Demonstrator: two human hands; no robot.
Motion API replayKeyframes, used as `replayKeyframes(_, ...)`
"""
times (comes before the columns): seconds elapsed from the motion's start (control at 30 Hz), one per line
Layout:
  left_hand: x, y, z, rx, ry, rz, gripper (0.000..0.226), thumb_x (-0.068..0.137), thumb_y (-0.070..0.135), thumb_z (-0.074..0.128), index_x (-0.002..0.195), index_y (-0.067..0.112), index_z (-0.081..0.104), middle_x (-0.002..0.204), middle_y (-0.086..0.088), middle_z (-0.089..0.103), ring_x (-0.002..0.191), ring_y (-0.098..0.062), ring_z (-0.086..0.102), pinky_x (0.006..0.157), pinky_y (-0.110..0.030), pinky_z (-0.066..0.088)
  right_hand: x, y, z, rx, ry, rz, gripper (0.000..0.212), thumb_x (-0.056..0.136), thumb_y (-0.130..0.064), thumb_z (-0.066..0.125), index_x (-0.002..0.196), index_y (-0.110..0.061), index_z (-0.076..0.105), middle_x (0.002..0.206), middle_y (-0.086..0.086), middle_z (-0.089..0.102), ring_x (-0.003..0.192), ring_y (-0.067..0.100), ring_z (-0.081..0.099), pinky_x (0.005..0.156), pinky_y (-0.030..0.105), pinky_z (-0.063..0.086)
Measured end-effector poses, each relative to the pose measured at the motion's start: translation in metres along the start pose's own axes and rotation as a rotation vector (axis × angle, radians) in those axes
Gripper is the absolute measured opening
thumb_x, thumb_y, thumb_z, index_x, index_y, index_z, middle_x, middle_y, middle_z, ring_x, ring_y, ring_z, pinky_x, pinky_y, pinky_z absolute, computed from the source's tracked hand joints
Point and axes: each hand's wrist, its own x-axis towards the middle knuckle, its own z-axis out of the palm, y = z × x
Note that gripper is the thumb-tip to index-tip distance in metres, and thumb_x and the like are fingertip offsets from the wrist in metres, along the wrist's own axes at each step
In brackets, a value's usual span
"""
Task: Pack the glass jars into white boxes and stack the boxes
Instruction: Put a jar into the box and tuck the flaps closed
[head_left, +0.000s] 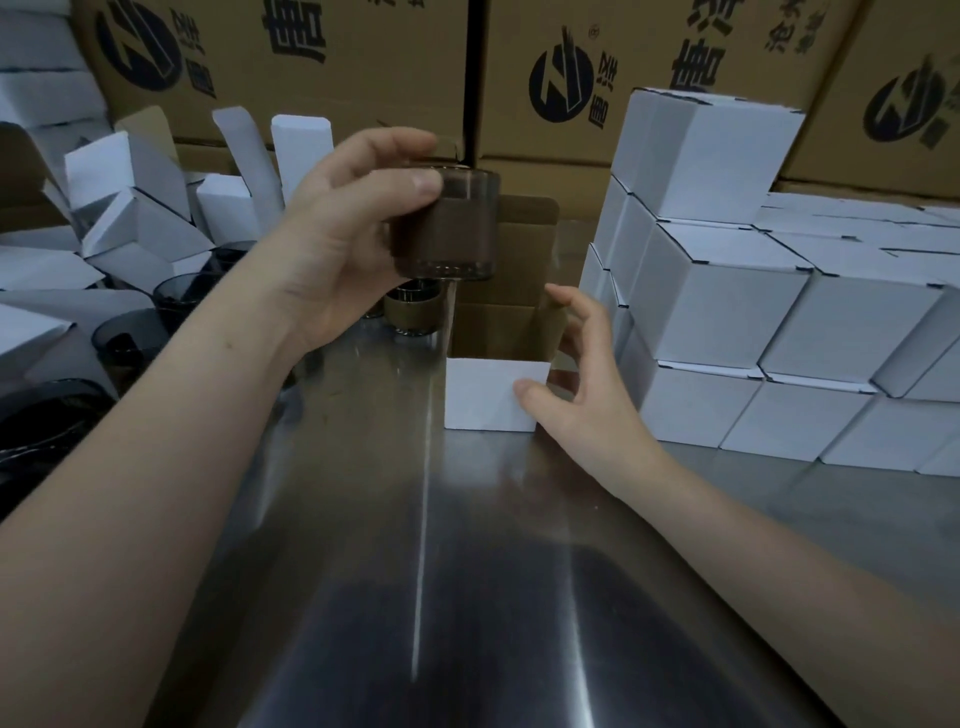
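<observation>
My left hand (337, 228) grips a dark smoked glass jar (447, 228) by its side and holds it in the air above the table, just left of and above an open white box (491, 395). The box stands upright on the steel table, its brown lid flap raised at the back. My right hand (582, 384) holds the box's right front corner, thumb on the front face and fingers curled at the right wall. More glass jars (415, 312) stand behind the held one.
Closed white boxes (727, 291) are stacked in several tiers on the right. Unfolded and half-formed white boxes (135, 208) lie heaped at the left, with dark jars (182, 296) among them. Large brown cartons (571, 78) form a wall behind. The steel table (415, 571) stretches toward me.
</observation>
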Motion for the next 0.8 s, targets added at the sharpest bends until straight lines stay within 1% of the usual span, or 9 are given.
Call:
replayKeyframes(0.07,0.002,-0.004,0.006,0.032,-0.013,0.002,0.036,0.079,0.015,0.065,0.114,0.018,0.057,0.106,-0.005,0.068,0.096,-0.018,0.068,0.074,-0.035,0.056,-0.001,-0.001,0.0,0.009,-0.005,0.0,0.071,0.078,-0.031,0.062,0.135,-0.05,0.024,0.147,-0.015,0.032,0.137,0.01,0.036,0.113,0.044,0.038)
replayKeyframes(0.13,0.002,-0.008,0.011,0.058,-0.009,0.006,0.04,0.078,0.015,0.07,0.115,0.019,0.057,0.102,-0.004,0.071,0.094,-0.018,0.07,0.075,-0.033,0.056,-0.002,-0.003,0.0,-0.005,0.013,-0.025,0.072,0.079,-0.032,0.06,0.14,-0.045,0.024,0.15,-0.014,0.03,0.14,0.01,0.032,0.115,0.047,0.033)
replayKeyframes(0.27,0.001,-0.016,0.021,0.101,0.006,0.017,0.048,0.076,0.017,0.075,0.119,0.019,0.055,0.096,0.0,0.075,0.094,-0.019,0.072,0.075,-0.03,0.056,-0.006,-0.015,-0.003,-0.037,0.167,-0.205,0.061,0.085,-0.037,0.049,0.143,-0.033,0.028,0.154,-0.002,0.031,0.145,0.012,0.024,0.118,0.048,0.026)
replayKeyframes(0.3,0.0,-0.017,0.022,0.12,0.013,0.021,0.051,0.074,0.017,0.077,0.12,0.019,0.054,0.098,-0.001,0.075,0.096,-0.02,0.072,0.077,-0.031,0.057,-0.006,-0.019,-0.004,-0.044,0.204,-0.24,0.058,0.087,-0.038,0.046,0.142,-0.03,0.029,0.152,-0.001,0.032,0.144,0.012,0.026,0.118,0.045,0.026)
replayKeyframes(0.37,-0.001,-0.019,0.024,0.176,0.022,0.039,0.058,0.073,0.019,0.08,0.123,0.021,0.052,0.103,-0.003,0.075,0.099,-0.022,0.072,0.079,-0.032,0.057,-0.005,-0.031,-0.008,-0.022,0.25,-0.277,0.054,0.089,-0.038,0.044,0.141,-0.025,0.034,0.146,-0.004,0.039,0.139,0.007,0.033,0.116,0.033,0.029)
replayKeyframes(0.43,-0.003,-0.021,0.027,0.262,0.037,0.077,0.063,0.071,0.021,0.083,0.125,0.022,0.049,0.108,-0.004,0.074,0.1,-0.02,0.071,0.08,-0.032,0.058,0.0,-0.047,-0.012,0.05,0.278,-0.27,0.051,0.091,-0.036,0.048,0.139,-0.021,0.039,0.138,-0.005,0.046,0.129,0.001,0.043,0.108,0.02,0.037)
replayKeyframes(0.5,-0.005,-0.024,0.032,0.396,0.071,0.158,0.065,0.07,0.024,0.085,0.124,0.024,0.048,0.11,-0.004,0.071,0.101,-0.015,0.07,0.081,-0.031,0.058,0.007,-0.063,-0.017,0.114,0.292,-0.227,0.05,0.088,-0.032,0.056,0.135,-0.023,0.042,0.128,0.0,0.052,0.115,0.002,0.054,0.096,0.018,0.046)
replayKeyframes(0.63,-0.009,-0.033,0.045,0.637,0.165,0.331,0.069,0.068,0.034,0.085,0.123,0.031,0.044,0.11,0.005,0.066,0.108,-0.007,0.063,0.089,-0.037,0.057,0.026,-0.082,-0.026,0.062,0.192,-0.06,0.065,0.08,-0.035,0.075,0.13,-0.037,0.033,0.12,-0.001,0.051,0.104,0.01,0.06,0.083,0.02,0.053)
replayKeyframes(0.8,-0.014,-0.045,0.052,0.786,0.246,0.453,0.072,0.07,0.036,0.084,0.123,0.038,0.037,0.112,0.008,0.063,0.111,-0.01,0.06,0.092,-0.035,0.051,0.04,-0.089,-0.037,0.014,0.01,0.035,0.071,0.074,-0.028,0.082,0.131,-0.031,0.04,0.102,0.006,0.071,0.092,0.009,0.069,0.081,0.025,0.053)
